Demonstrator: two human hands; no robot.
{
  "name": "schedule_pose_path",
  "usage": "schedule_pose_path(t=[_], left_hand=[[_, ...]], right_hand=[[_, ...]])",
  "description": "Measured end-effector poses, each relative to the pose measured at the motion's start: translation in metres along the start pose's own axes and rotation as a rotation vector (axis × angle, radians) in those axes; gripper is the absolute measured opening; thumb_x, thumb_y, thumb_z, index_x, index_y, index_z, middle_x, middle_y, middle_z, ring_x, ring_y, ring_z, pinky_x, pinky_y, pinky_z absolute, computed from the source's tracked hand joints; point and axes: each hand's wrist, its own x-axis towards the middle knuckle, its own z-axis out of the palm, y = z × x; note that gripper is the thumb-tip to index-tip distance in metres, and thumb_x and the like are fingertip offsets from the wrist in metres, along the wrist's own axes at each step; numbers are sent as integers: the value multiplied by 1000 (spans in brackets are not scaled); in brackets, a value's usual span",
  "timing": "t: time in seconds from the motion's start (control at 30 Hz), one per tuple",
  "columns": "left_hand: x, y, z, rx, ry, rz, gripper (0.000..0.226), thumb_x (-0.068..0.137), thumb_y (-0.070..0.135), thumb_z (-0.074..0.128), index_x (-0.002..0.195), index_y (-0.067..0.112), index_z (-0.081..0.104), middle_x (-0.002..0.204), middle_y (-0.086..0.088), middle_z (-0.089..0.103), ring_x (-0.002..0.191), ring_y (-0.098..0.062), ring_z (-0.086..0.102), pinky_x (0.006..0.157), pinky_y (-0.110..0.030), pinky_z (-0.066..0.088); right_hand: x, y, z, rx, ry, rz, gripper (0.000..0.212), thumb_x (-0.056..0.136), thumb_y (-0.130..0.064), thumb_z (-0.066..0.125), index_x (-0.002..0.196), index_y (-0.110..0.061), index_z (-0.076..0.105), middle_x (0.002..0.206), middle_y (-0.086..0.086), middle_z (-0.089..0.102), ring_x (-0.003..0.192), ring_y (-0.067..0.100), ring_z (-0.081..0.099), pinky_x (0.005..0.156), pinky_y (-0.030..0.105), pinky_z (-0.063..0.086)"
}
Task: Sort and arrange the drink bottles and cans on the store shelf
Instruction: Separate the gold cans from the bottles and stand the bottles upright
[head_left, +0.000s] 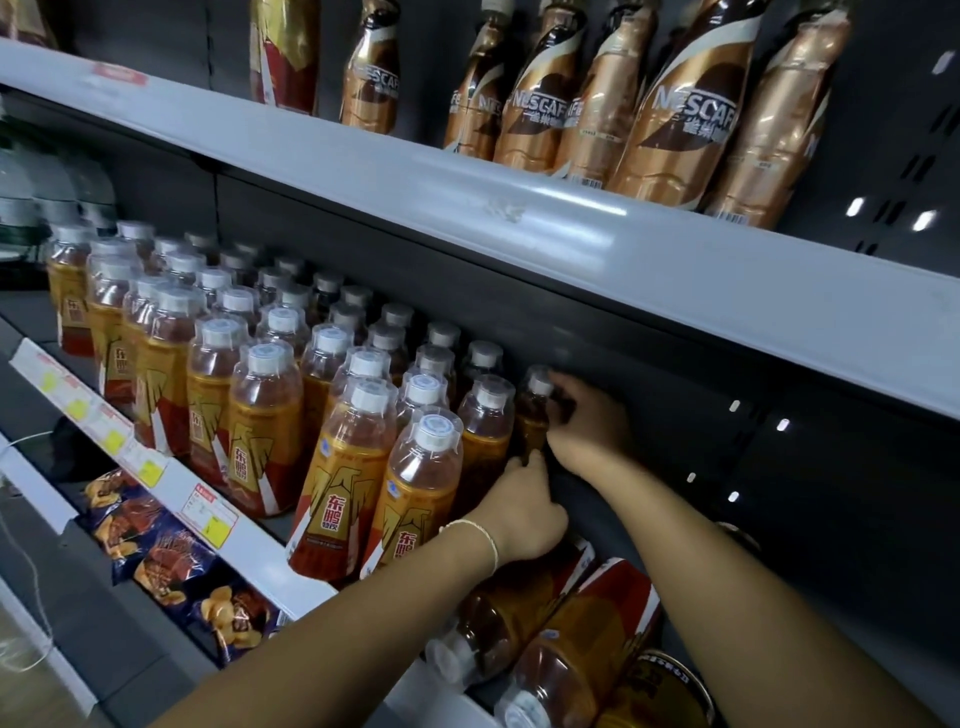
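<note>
Several rows of amber energy-drink bottles (343, 478) with white caps and orange labels stand on the middle shelf (249, 540). At the right end of the rows, deep under the upper shelf, stands one bottle (532, 410). My right hand (587, 421) grips that bottle near its neck and shoulder. My left hand (524, 514) holds the same bottle low on its body, fingers curled round it. Two more of these bottles (561, 649) lie on their sides at the shelf front, under my arms, beside a gold can (660, 696).
The upper shelf (519, 218) carries several gold-brown coffee bottles (675, 104). To the right of my hands the dark shelf floor (805, 519) is bare. Snack bags (171, 551) hang below the price-tag rail. Grey-lidded containers (47, 197) stand at far left.
</note>
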Motion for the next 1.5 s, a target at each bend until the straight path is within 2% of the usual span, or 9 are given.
schedule_pose_path(t=[0.23, 0.37, 0.47, 0.63, 0.8, 0.93, 1.1, 1.23, 1.5], left_hand=[[-13, -16, -8, 62, -65, 123, 75, 92, 11, 46, 153, 0, 5, 161, -16, 9, 149, -23, 5, 114, -20, 6], [-22, -21, -7, 86, -99, 171, 73, 91, 10, 48, 153, 0, 11, 159, -18, 16, 148, -25, 11, 113, -19, 11], [-29, -27, -3, 174, -120, 189, 53, 93, 19, 50, 140, 0, 35, 145, -21, 38, 137, -30, 33, 111, -27, 29], [-53, -30, -3, 382, -155, 224, 33, 95, 34, 50, 113, 6, 53, 117, -16, 55, 105, -23, 50, 84, -28, 41], [-73, -28, -2, 597, -245, 178, 72, 91, 48, 52, 146, 11, 23, 123, -15, 52, 100, -26, 56, 74, -30, 43], [-75, -12, -3, 539, -277, 96, 73, 88, 35, 57, 147, 10, 22, 112, -9, 56, 85, -20, 55, 68, -29, 49], [-64, 13, -13, 525, -188, 118, 37, 91, 34, 52, 122, 13, 53, 116, -8, 62, 98, -22, 59, 73, -27, 46], [-45, 34, -25, 447, -106, 48, 36, 89, 42, 55, 112, 14, 61, 106, -5, 64, 91, -19, 62, 76, -30, 55], [-17, 57, -29, 32, 6, -95, 19, 81, 14, 53, 91, 2, 65, 87, -20, 65, 68, -37, 68, 50, -44, 59]], right_hand=[[-2, -3, 7, 78, -119, 86, 88, 79, 4, 57, 151, -41, 33, 157, 2, 34, 140, 25, 39, 113, 41, 39], [-10, 3, 5, 257, -123, 119, 92, 83, 11, 60, 155, -32, 22, 152, 0, 42, 133, 17, 47, 98, 28, 43], [-26, 14, 1, 271, -113, 154, 76, 91, 2, 60, 153, -27, 27, 144, 3, 50, 123, 15, 53, 97, 27, 44], [-62, 38, -3, 173, -230, 94, 32, 93, 0, 58, 121, -15, 64, 118, 5, 65, 103, 13, 62, 72, 3, 45], [-76, 48, -16, 36, -364, -42, 21, 86, -15, 76, 88, -35, 72, 94, -10, 72, 91, 5, 67, 87, 27, 56], [-81, 52, -16, 32, -373, -82, 20, 86, -15, 76, 90, -34, 74, 94, -12, 71, 93, 5, 67, 90, 29, 56], [-85, 60, -22, 21, -397, -78, 34, 93, -7, 60, 91, -38, 72, 95, -17, 69, 84, 0, 65, 86, 29, 55], [-89, 69, -27, 29, -373, -128, 36, 83, -1, 62, 112, -20, 72, 115, -2, 65, 107, 16, 63, 99, 37, 51], [-99, 72, -28, -16, -327, -129, 81, 50, -33, 90, 123, -30, 56, 116, -7, 62, 105, 11, 59, 91, 28, 50]])
